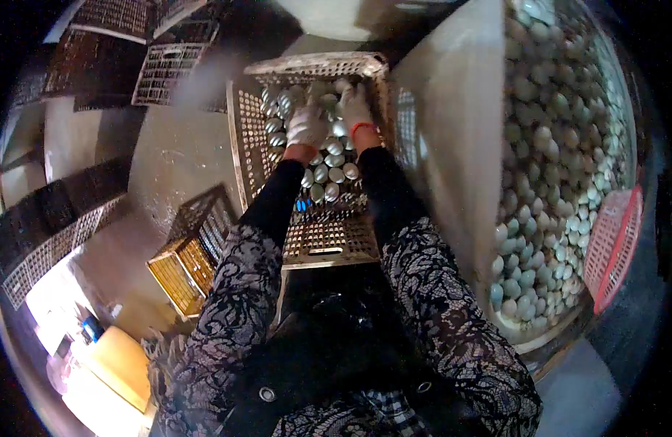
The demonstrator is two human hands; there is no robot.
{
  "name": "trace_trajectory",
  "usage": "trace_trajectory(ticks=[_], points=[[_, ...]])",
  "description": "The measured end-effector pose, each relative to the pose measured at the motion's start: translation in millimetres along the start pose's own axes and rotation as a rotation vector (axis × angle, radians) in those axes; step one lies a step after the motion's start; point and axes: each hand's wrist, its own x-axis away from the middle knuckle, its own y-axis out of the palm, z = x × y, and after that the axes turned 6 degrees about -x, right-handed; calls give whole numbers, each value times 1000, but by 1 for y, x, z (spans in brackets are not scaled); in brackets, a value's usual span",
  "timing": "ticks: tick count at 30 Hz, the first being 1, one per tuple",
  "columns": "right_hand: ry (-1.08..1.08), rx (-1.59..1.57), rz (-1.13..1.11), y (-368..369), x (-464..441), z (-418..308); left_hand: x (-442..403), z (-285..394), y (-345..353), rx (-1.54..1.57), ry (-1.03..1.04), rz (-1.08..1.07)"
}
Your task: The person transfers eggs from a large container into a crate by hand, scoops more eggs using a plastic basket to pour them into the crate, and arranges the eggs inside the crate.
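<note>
A plastic crate (pixel 329 255) with perforated walls stands in front of me, with pale eggs (pixel 321 173) lying on its floor. Both my hands are inside, in whitish gloves. My left hand (pixel 307 125) reaches over the eggs left of the middle, its fingers pointing to the far end. Close beside it, my right hand (pixel 355 107) is at the far right part of the crate, by the far eggs, with a red band (pixel 364 127) at the wrist. The fingertips of both hands blend in with the eggs, so their grip is unclear.
To the right, behind a pale wall (pixel 452 109), a large bin holds a heap of eggs (pixel 544 146). A pink basket (pixel 614 247) leans at its edge. A yellow crate (pixel 183 273) stands at left, and dark crates (pixel 168 73) are stacked behind.
</note>
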Motion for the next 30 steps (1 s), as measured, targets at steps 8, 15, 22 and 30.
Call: trace_trajectory(ticks=[8,15,22,30], points=[[-551,-288,-27,-188,240,-176,115,122,-140,949,209,648],[-623,479,384,-407,292,-140,196,328,-196,711,639,-79],[63,27,157,-459,238,-25,129,353,-77,-263,1058,-118],[-152,-18,217,-405,177,33,123,375,-49,442,17,-679]])
